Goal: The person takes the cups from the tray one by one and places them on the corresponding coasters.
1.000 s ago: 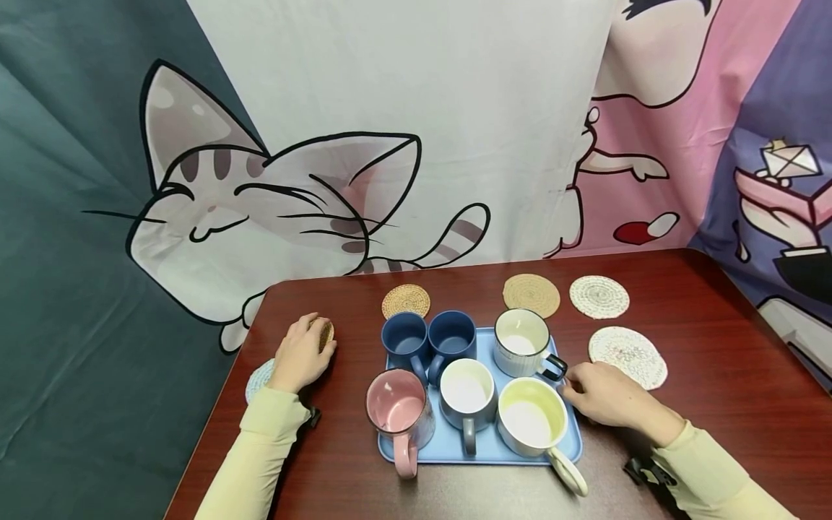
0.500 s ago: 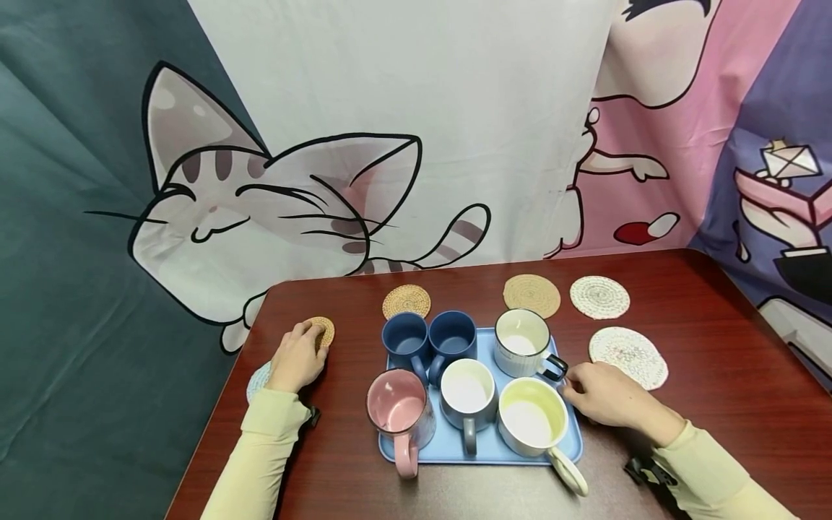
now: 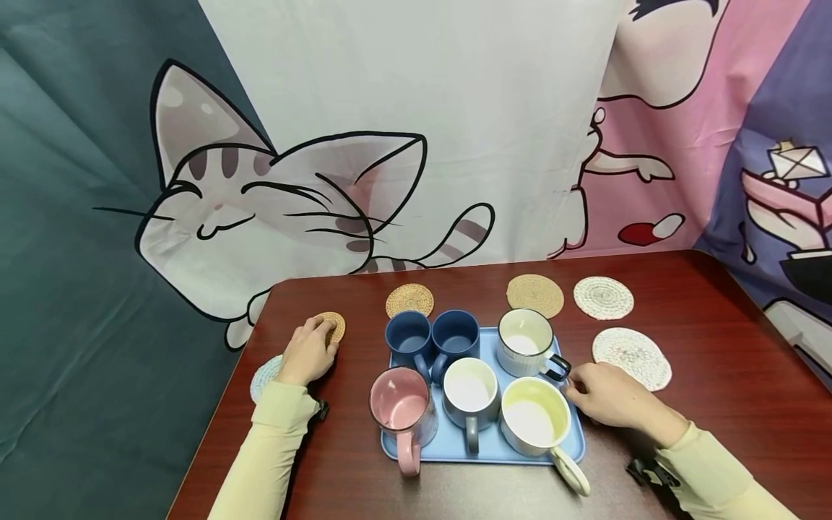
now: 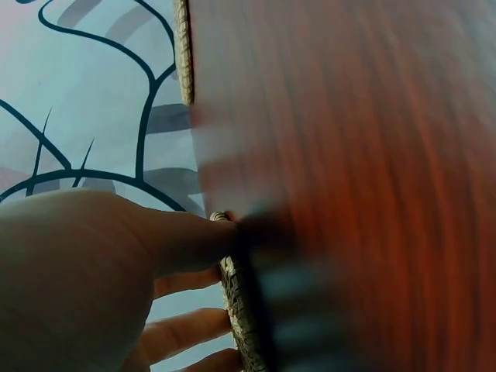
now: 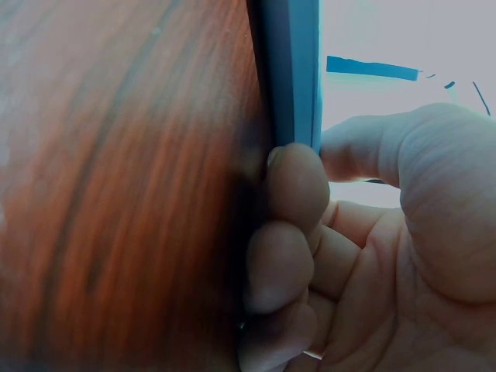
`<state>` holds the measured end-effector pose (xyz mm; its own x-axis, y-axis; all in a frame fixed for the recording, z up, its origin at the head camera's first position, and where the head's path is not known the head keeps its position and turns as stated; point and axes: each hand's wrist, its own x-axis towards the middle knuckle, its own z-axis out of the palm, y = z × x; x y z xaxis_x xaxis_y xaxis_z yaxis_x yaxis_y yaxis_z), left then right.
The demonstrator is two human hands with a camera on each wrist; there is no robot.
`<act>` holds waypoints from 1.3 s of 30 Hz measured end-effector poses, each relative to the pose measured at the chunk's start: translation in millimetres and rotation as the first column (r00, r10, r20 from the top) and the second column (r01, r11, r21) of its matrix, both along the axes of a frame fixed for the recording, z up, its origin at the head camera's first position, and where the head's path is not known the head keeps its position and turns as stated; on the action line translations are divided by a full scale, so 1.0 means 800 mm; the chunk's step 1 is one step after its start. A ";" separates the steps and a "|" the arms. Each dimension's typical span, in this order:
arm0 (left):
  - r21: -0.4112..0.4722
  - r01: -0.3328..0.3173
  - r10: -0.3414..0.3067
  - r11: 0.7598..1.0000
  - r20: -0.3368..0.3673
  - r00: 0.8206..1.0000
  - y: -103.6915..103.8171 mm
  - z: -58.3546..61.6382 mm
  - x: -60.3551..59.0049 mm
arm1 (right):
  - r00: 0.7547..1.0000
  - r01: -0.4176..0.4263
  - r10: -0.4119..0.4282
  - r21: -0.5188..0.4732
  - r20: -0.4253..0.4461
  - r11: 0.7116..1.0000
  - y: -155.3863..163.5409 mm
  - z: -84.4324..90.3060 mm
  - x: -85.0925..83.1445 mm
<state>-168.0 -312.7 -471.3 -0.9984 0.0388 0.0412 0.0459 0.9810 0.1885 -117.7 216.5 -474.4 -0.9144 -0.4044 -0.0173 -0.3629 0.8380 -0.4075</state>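
Observation:
In the head view, my left hand (image 3: 308,352) touches a small tan woven coaster (image 3: 336,326) at the table's left. The left wrist view shows the thumb tip at the edge of this coaster (image 4: 239,310) and fairly straight fingers against it. My right hand (image 3: 614,397) pinches the right rim of a blue tray (image 3: 448,453), its thumb above and curled fingertips at the edge, as the right wrist view shows. On the tray stand two navy mugs (image 3: 409,339), a pink mug (image 3: 401,401), a grey mug (image 3: 471,393), a ribbed white mug (image 3: 523,343) and a yellow-lined mug (image 3: 535,419).
A light blue coaster (image 3: 265,377) lies partly under the left wrist. Behind the tray are two tan coasters (image 3: 409,299), and to the right two white ones (image 3: 603,298). A printed cloth (image 3: 494,130) hangs at the table's back edge.
The left hand's fingers have shifted on the small coaster, which now lies slightly farther right. The right hand has stayed on the tray rim, and the mugs have not moved.

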 end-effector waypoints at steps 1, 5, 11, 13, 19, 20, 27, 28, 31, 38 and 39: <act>-0.003 0.003 -0.003 1.000 0.001 1.000 0.002 0.000 -0.001 | 1.000 0.001 -0.001 0.001 0.001 1.000 0.000 0.000 0.000; 0.008 0.000 0.000 1.000 0.011 1.000 0.009 0.000 -0.005 | 1.000 -0.003 0.003 0.000 -0.001 1.000 0.000 -0.001 0.001; 0.027 -0.004 0.003 1.000 0.022 1.000 0.018 -0.003 -0.013 | 1.000 0.002 -0.002 0.003 0.008 1.000 0.001 -0.002 -0.001; 0.025 -0.001 0.000 1.000 0.025 1.000 0.021 -0.003 -0.016 | 1.000 0.004 -0.004 0.006 0.010 1.000 0.002 -0.002 -0.002; 0.019 0.021 -0.021 1.000 0.031 0.999 0.033 0.000 -0.025 | 1.000 -0.001 0.001 -0.005 0.005 1.000 0.002 -0.002 0.000; 0.018 0.023 -0.024 1.000 0.032 0.999 0.035 0.000 -0.026 | 1.000 -0.001 0.001 -0.005 0.004 1.000 0.002 -0.002 0.000; -0.003 0.058 -0.058 0.998 0.033 0.998 0.046 0.000 -0.038 | 1.000 0.000 0.000 0.002 0.001 1.000 0.002 -0.003 -0.001; -0.005 0.064 -0.064 0.998 0.032 0.997 0.047 0.000 -0.040 | 1.000 0.000 0.000 0.003 0.002 1.000 0.002 -0.003 -0.001; -0.008 0.078 -0.078 0.997 0.032 0.996 0.049 -0.001 -0.046 | 1.000 -0.003 0.003 0.000 0.002 1.000 0.002 -0.003 -0.001; -0.004 0.104 -0.104 0.995 0.046 0.994 0.053 -0.002 -0.054 | 1.000 -0.002 0.002 -0.003 -0.002 1.000 0.002 -0.003 -0.003; -0.005 0.111 -0.111 0.994 0.045 0.993 0.053 -0.002 -0.055 | 1.000 -0.002 0.002 -0.003 -0.003 1.000 0.001 -0.003 -0.002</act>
<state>-212.2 -269.9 -472.9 -0.9887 0.1498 -0.0038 0.1465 0.9717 0.1851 -119.6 217.7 -476.6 -0.9138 -0.4060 -0.0135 -0.3654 0.8362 -0.4090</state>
